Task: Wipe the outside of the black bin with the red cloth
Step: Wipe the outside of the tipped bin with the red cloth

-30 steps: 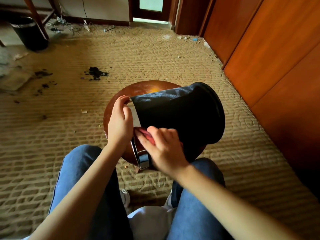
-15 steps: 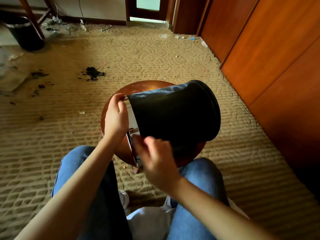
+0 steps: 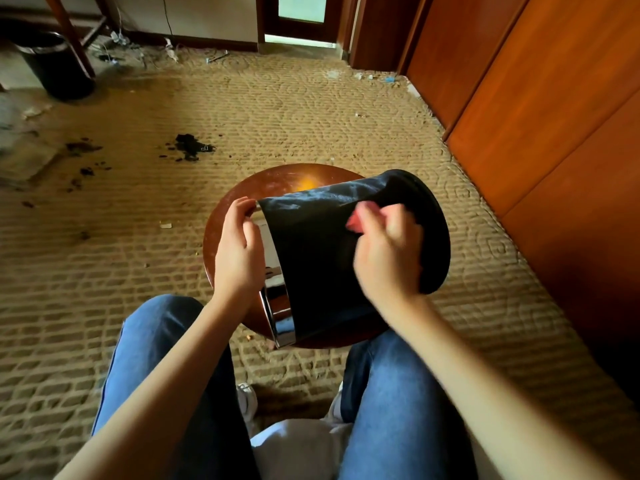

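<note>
Bin: the black bin (image 3: 311, 265) lies on its side on the small round desk (image 3: 277, 181) in the middle of the frame, its mouth with the shiny metal rim (image 3: 282, 323) turned to the left and its base to the right, hiding the desk edge there
Left hand: the left hand (image 3: 239, 254) is curled round the top of the rim, thumb and fingers pinching it to steady the bin
Right hand: the right hand (image 3: 388, 261) is blurred, bunched round the red cloth (image 3: 358, 221) and pressing it on the upper wall of the bin, close to the base
Cloth: only a pink-red corner pokes out left of the knuckles, touching the bin's side
Stage: I'd judge the wiping is under way on the upward-facing side; a pale dusty streak shows along the far upper edge, and the side resting on the desk looks unreached
Risk, rolling: the bin rests on a curved wall, so a hard stroke could roll it off the desk towards the wooden doors (image 3: 554, 116) on the right if the pinch slips on that smooth rim
Risk, cloth: so little cloth shows past the fingers that bare knuckles may rub the wall and smear it
Risk, floor: the carpet (image 3: 311, 109) carries dark crumbs (image 3: 188, 147) at upper left; a dropped cloth would pick up grit
Nearby: a second dark bin (image 3: 55, 67) stands in the upper left corner, well apart
</note>
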The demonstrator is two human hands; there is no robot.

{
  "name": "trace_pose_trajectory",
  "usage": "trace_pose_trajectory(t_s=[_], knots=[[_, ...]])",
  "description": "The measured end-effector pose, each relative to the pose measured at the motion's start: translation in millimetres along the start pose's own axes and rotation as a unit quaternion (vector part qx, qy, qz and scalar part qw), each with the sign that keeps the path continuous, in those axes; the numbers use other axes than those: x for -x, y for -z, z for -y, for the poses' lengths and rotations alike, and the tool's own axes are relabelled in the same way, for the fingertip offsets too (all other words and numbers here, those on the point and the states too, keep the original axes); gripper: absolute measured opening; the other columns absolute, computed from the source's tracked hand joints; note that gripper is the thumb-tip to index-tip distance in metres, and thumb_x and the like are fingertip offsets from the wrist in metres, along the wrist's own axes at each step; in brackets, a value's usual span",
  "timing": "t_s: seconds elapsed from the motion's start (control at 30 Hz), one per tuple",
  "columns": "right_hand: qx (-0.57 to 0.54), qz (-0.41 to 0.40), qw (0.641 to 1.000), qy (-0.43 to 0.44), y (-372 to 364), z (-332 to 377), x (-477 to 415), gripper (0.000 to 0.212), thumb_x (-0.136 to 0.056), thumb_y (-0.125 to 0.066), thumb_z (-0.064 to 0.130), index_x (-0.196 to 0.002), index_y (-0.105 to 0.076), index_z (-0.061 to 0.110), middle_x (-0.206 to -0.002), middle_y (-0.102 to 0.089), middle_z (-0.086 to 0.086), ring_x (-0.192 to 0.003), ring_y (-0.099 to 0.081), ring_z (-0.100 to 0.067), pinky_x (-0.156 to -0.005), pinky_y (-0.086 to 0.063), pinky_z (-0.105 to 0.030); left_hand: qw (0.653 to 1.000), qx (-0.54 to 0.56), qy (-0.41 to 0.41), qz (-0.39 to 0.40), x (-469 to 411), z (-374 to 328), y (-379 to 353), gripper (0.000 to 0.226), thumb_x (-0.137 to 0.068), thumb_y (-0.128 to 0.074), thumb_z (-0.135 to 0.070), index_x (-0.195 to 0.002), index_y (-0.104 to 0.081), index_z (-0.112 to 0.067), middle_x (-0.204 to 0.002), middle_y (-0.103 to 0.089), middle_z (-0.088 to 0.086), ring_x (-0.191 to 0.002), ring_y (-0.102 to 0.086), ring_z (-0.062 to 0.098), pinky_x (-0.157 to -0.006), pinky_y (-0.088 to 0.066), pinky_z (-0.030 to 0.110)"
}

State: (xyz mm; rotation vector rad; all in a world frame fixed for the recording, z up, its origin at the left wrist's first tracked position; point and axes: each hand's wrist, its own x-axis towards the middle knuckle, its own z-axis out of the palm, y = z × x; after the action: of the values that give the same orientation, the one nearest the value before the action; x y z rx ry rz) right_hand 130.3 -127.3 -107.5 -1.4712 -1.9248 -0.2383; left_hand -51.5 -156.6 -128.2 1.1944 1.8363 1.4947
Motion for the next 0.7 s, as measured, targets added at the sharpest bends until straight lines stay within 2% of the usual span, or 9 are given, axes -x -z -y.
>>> trace_pose_trajectory(t_s=[0.13, 0.23, 0.3, 0.4, 0.47, 0.53, 0.6, 0.7], knots=[[-0.062, 0.055, 0.986, 0.142, -5.1, 77.0, 24.3, 0.037, -0.08, -0.045, 0.008, -0.107, -0.069, 0.005, -0.083, -0.057, -0.015, -0.074, -0.052, -0.033, -0.063, -0.034, -0.037, 1.0, -0.016, -0.004, 0.002, -4.0, 0.2, 2.6, 0.053, -0.085, -0.024, -0.029, -0.13, -0.05, -0.018, -0.132, -0.056, -0.001, -0.12, -0.049, 0.01, -0.101, -0.038, 0.028], [-0.057, 0.074, 0.98, 0.178, 2.7, 46.3, 4.5, 0.037, -0.078, -0.045, 0.012, -0.103, -0.072, 0.012, -0.081, -0.057, -0.013, -0.073, -0.054, -0.034, -0.063, -0.036, -0.037, 1.0, -0.03, -0.006, 0.003, -4.4, 0.5, 4.2, 0.052, -0.085, -0.025, -0.029, -0.13, -0.051, -0.02, -0.133, -0.056, -0.003, -0.12, -0.049, 0.009, -0.102, -0.037, 0.028], [-0.003, 0.069, 0.991, 0.116, 10.6, -4.2, -21.5, 0.036, -0.078, -0.045, 0.013, -0.101, -0.073, 0.017, -0.082, -0.057, -0.013, -0.076, -0.055, -0.036, -0.065, -0.042, -0.04, 0.999, -0.033, -0.008, 0.0, -0.4, 0.6, 4.4, 0.05, -0.087, -0.026, -0.029, -0.13, -0.051, -0.023, -0.133, -0.055, -0.005, -0.118, -0.048, 0.006, -0.101, -0.038, 0.029], [0.065, 0.099, 0.991, -0.066, 25.3, -61.7, -51.6, 0.042, -0.082, -0.038, 0.019, -0.107, -0.071, 0.019, -0.099, -0.056, -0.014, -0.096, -0.051, -0.038, -0.085, -0.038, -0.043, 1.0, -0.021, -0.021, 0.004, 10.3, 0.1, 2.5, 0.048, -0.088, -0.026, -0.028, -0.13, -0.049, -0.024, -0.133, -0.054, -0.007, -0.11, -0.046, -0.004, -0.095, -0.035, 0.024], [0.055, 0.091, 0.991, -0.086, 21.9, -57.6, -53.1, 0.047, -0.079, -0.033, 0.021, -0.105, -0.072, 0.012, -0.099, -0.058, -0.017, -0.094, -0.052, -0.04, -0.085, -0.038, -0.044, 1.0, -0.016, -0.025, 0.005, 11.8, -0.4, 1.4, 0.047, -0.089, -0.026, -0.027, -0.13, -0.048, -0.024, -0.133, -0.053, -0.008, -0.108, -0.044, -0.007, -0.094, -0.034, 0.021], [0.038, 0.073, 0.996, -0.035, 13.8, -29.3, -39.6, 0.044, -0.078, -0.033, 0.021, -0.093, -0.073, 0.008, -0.086, -0.058, -0.018, -0.079, -0.055, -0.04, -0.071, -0.043, -0.044, 1.0, -0.01, -0.018, 0.002, 7.9, -1.0, 0.8, 0.048, -0.089, -0.025, -0.027, -0.13, -0.049, -0.023, -0.133, -0.054, -0.006, -0.112, -0.046, -0.003, -0.095, -0.035, 0.022], [-0.013, 0.058, 0.997, 0.047, 5.7, 15.5, -19.0, 0.036, -0.077, -0.038, 0.018, -0.085, -0.072, 0.008, -0.075, -0.056, -0.015, -0.068, -0.053, -0.036, -0.061, -0.039, -0.039, 1.0, -0.008, -0.008, -0.001, 1.4, 0.2, 0.7, 0.05, -0.087, -0.025, -0.028, -0.13, -0.05, -0.02, -0.132, -0.055, -0.004, -0.116, -0.048, 0.004, -0.098, -0.037, 0.025], [-0.088, 0.091, 0.982, 0.142, -0.8, 75.0, 8.3, 0.035, -0.077, -0.042, 0.015, -0.093, -0.07, 0.003, -0.075, -0.055, -0.015, -0.068, -0.051, -0.032, -0.06, -0.036, -0.038, 1.0, -0.004, -0.01, 0.006, -4.7, 3.0, 2.0, 0.05, -0.086, -0.025, -0.028, -0.128, -0.051, -0.018, -0.13, -0.056, -0.001, -0.119, -0.051, 0.012, -0.102, -0.042, 0.036]])
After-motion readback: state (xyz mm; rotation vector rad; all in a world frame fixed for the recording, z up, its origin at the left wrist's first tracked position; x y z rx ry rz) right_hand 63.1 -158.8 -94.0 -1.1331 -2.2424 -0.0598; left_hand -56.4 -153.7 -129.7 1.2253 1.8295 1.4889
